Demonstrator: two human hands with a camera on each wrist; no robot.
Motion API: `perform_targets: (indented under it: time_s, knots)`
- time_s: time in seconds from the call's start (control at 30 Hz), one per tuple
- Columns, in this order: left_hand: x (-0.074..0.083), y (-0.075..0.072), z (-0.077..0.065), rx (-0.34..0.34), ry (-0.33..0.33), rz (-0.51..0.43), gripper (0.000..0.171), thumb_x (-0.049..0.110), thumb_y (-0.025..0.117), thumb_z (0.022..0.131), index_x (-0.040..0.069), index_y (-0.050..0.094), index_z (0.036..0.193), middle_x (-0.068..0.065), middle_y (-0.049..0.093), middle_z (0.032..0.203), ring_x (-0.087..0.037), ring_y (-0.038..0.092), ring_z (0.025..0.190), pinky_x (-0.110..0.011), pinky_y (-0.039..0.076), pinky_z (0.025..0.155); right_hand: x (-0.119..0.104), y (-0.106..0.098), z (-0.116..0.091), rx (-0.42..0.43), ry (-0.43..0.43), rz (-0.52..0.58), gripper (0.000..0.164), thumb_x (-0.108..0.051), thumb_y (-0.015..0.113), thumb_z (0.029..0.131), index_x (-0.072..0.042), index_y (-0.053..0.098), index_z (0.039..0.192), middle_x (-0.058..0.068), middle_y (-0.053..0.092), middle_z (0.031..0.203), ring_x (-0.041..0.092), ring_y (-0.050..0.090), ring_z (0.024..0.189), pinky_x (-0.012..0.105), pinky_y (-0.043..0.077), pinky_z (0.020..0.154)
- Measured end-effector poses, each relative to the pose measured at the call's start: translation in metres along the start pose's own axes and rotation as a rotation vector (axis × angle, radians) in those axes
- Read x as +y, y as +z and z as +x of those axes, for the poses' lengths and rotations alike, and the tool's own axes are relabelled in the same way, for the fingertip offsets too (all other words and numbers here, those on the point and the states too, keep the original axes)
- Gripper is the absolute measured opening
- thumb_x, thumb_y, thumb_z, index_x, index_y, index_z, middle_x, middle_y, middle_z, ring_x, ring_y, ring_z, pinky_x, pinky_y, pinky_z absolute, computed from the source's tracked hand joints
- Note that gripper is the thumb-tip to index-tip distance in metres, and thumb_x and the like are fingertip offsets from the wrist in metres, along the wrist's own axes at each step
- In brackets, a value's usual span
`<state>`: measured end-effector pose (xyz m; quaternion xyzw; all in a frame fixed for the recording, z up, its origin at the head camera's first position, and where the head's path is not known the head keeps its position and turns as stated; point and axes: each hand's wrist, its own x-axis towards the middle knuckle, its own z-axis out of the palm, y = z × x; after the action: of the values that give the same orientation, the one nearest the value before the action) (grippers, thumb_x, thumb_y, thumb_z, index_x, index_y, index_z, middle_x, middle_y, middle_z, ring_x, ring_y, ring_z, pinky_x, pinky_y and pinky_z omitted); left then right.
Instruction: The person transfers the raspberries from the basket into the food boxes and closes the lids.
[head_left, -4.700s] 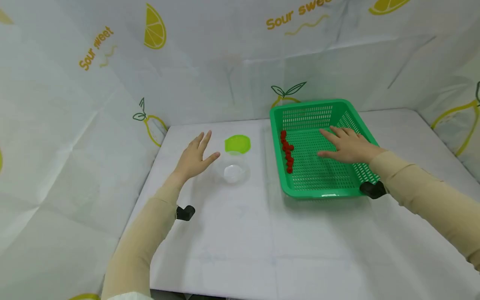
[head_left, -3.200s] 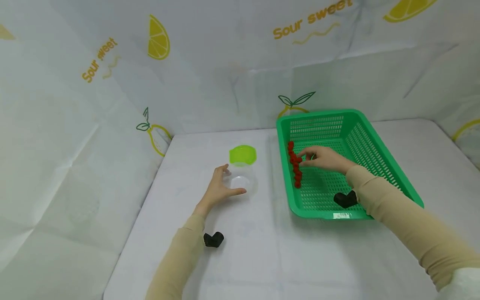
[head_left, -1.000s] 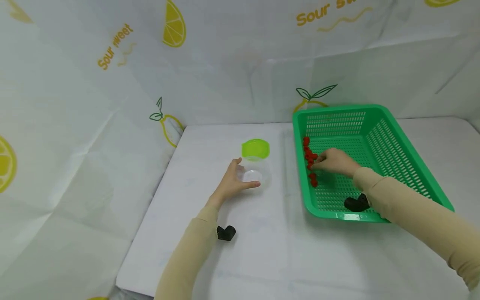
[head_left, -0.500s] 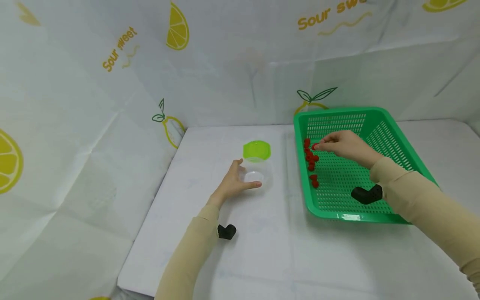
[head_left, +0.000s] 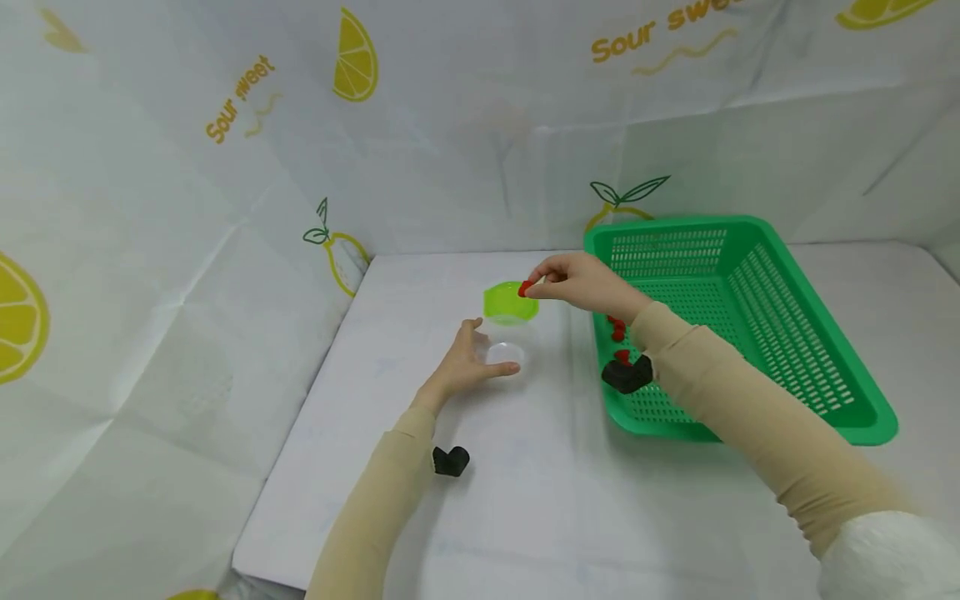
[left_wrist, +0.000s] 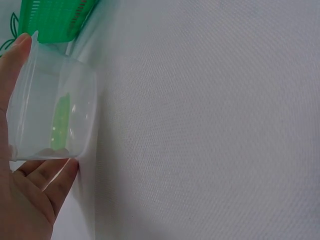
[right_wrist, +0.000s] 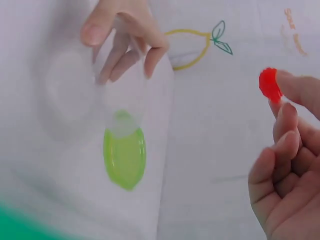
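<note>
My left hand (head_left: pixel 463 363) holds a clear plastic tub (left_wrist: pixel 62 75) that stands on the white table. In the left wrist view the thumb is at its rim and the fingers curve round the other side. My right hand (head_left: pixel 585 282) pinches a small red raspberry (right_wrist: pixel 270 85) between thumb and fingertips. In the head view that berry overlaps a bright green lid (head_left: pixel 501 303), which lies just behind the tub. More red raspberries (head_left: pixel 618 333) lie along the left side of a green basket (head_left: pixel 855 417), some hidden behind my right forearm.
The slatted basket takes up the right part of the table. White sheets printed with lemons (head_left: pixel 356 58) rise behind the table and on its left. A black wrist mount (head_left: pixel 628 375) hangs below the right sleeve, another black mount (head_left: pixel 452 461) beside the left.
My right hand reached into the basket, took hold of a raspberry, lifted it and moved left with it to above the lid. My left hand moved down to the tub and has stayed there.
</note>
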<state>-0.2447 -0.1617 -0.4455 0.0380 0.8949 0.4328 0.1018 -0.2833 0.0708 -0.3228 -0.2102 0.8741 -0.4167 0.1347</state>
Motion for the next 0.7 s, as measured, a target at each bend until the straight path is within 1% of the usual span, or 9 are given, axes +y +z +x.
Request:
perform_targets:
  time_s: [0.07, 0.17, 0.27, 0.37, 0.47, 0.53, 0.6, 0.7]
  knots:
    - [0.000, 0.000, 0.000, 0.006, -0.001, 0.000, 0.111, 0.060, 0.078, 0.060, 0.015, 0.019, 0.142, -0.006, 0.045, 0.130, -0.026, 0.043, 0.127, -0.047, 0.036, 0.107, -0.003, 0.007, 0.012, -0.031, -0.007, 0.014, 0.029, -0.039, 0.064, 0.086, -0.016, 0.066, 0.105, 0.000, 0.062, 0.082, 0.019, 0.049, 0.077, 0.028, 0.043, 0.070]
    - [-0.001, 0.001, 0.002, 0.010, 0.001, -0.008, 0.111, 0.059, 0.079, 0.060, 0.015, 0.019, 0.142, -0.006, 0.046, 0.130, -0.026, 0.043, 0.127, -0.047, 0.036, 0.107, -0.004, 0.017, 0.026, -0.083, 0.011, 0.040, 0.029, -0.038, 0.065, 0.085, -0.016, 0.066, 0.104, -0.001, 0.060, 0.081, 0.020, 0.050, 0.077, 0.026, 0.043, 0.070]
    - [-0.003, 0.002, 0.004, 0.012, 0.013, -0.013, 0.112, 0.059, 0.079, 0.059, 0.014, 0.020, 0.142, -0.008, 0.046, 0.130, -0.026, 0.044, 0.127, -0.046, 0.036, 0.107, -0.004, 0.027, 0.037, -0.121, 0.024, 0.067, 0.028, -0.037, 0.066, 0.085, -0.015, 0.067, 0.102, 0.001, 0.063, 0.087, 0.022, 0.052, 0.082, 0.028, 0.046, 0.072]
    - [-0.004, 0.004, 0.006, 0.016, 0.022, -0.011, 0.112, 0.059, 0.079, 0.060, 0.012, 0.020, 0.142, -0.009, 0.045, 0.131, -0.027, 0.044, 0.127, -0.046, 0.037, 0.106, -0.002, 0.036, 0.046, -0.150, 0.045, 0.102, 0.027, -0.035, 0.066, 0.085, -0.012, 0.067, 0.099, 0.003, 0.064, 0.097, 0.022, 0.052, 0.086, 0.031, 0.047, 0.077]
    - [-0.004, 0.005, 0.007, 0.019, 0.023, -0.008, 0.110, 0.059, 0.079, 0.060, 0.012, 0.021, 0.141, -0.010, 0.043, 0.133, -0.026, 0.043, 0.128, -0.046, 0.037, 0.106, 0.004, 0.046, 0.052, -0.168, 0.055, 0.048, 0.024, -0.033, 0.065, 0.086, -0.011, 0.068, 0.096, 0.002, 0.064, 0.098, 0.019, 0.052, 0.086, 0.030, 0.045, 0.076]
    - [-0.004, 0.005, 0.006, 0.018, 0.024, -0.004, 0.109, 0.058, 0.079, 0.060, 0.012, 0.021, 0.141, -0.010, 0.043, 0.133, -0.026, 0.043, 0.127, -0.045, 0.037, 0.106, 0.008, 0.052, 0.055, -0.182, 0.055, -0.030, 0.024, -0.033, 0.064, 0.086, -0.010, 0.067, 0.094, 0.003, 0.064, 0.095, 0.018, 0.052, 0.086, 0.028, 0.043, 0.073]
    - [-0.004, 0.005, 0.006, 0.020, 0.024, -0.002, 0.109, 0.058, 0.079, 0.060, 0.012, 0.021, 0.140, -0.010, 0.044, 0.133, -0.025, 0.044, 0.127, -0.044, 0.038, 0.106, 0.010, 0.059, 0.057, -0.195, 0.037, -0.099, 0.022, -0.031, 0.064, 0.086, -0.009, 0.068, 0.092, 0.005, 0.066, 0.093, 0.018, 0.055, 0.087, 0.025, 0.043, 0.071]
    - [-0.005, 0.005, 0.006, 0.027, 0.034, 0.002, 0.109, 0.058, 0.079, 0.060, 0.012, 0.021, 0.141, -0.009, 0.044, 0.132, -0.023, 0.045, 0.126, -0.044, 0.038, 0.105, 0.014, 0.067, 0.060, -0.211, 0.026, -0.131, 0.020, -0.026, 0.064, 0.086, -0.007, 0.069, 0.091, 0.008, 0.068, 0.093, 0.018, 0.057, 0.085, 0.024, 0.044, 0.070]
